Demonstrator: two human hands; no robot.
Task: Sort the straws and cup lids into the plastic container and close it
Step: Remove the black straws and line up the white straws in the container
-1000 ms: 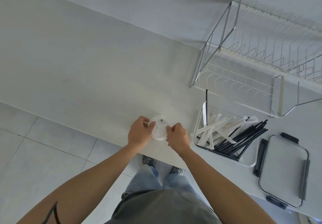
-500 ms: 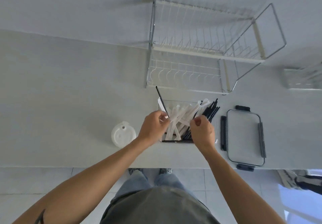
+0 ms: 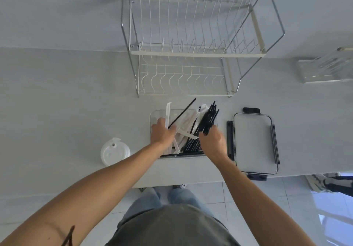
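Both hands are in the plastic container (image 3: 153, 116), the left hand (image 3: 162, 133) pinching white straws (image 3: 179, 140) and the right hand (image 3: 212, 140) grasping black straws (image 3: 208, 119), which should be laid flat and parallel, so room is left for the cup lids (image 3: 115, 151) waiting on the counter (image 3: 66, 102)

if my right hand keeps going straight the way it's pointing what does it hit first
Most likely the bundle of black straws in the clear container; your right hand points up and slightly left, already at them. Depth is hard to judge.
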